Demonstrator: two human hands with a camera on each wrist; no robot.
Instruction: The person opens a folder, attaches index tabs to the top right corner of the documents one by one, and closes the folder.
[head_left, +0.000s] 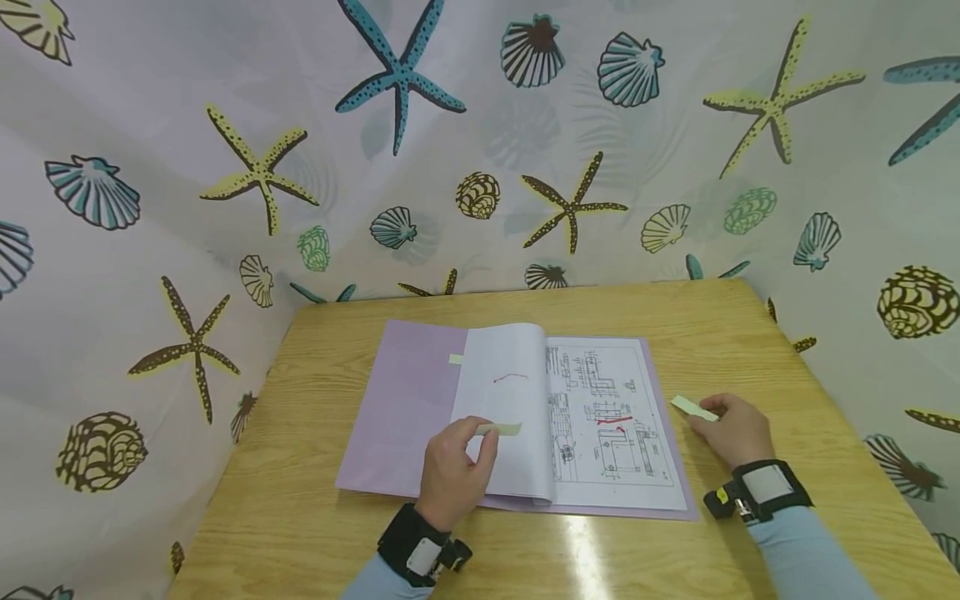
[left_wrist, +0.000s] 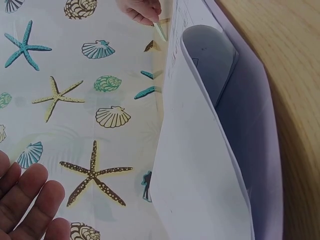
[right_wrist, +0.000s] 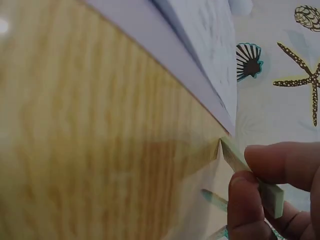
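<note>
Head view: an open purple folder [head_left: 408, 400] lies flat on a wooden table [head_left: 675, 312], which stands against a curtain printed with starfish and shells [head_left: 480, 125]. The left hand [head_left: 453, 471] rests on the turned-over white page [head_left: 498, 392], thumb and forefinger pinching a pale green sticky strip [head_left: 504, 429] whose free end lies on the lower part of that page, below a short red pen mark. A second small green tab [head_left: 456, 359] sits at the page's left edge, over the purple cover. To the right of the fold, the exposed sheet carries a technical line drawing [head_left: 607, 417] with red marks near its middle. The right hand [head_left: 735, 429] rests on the bare table just beside the folder's right edge, fingers curled around a pad of pale green sticky strips [head_left: 693, 407], which points toward the folder. Right wrist view: thumb and fingertips [right_wrist: 280, 160] clamp the pad [right_wrist: 250, 172] with its tip near the tabletop, close to the folder's corner. Left wrist view: only the extended fingers of the left hand [left_wrist: 30, 200] appear at the lower left; the curved page [left_wrist: 200, 165] rises above the purple cover
</note>
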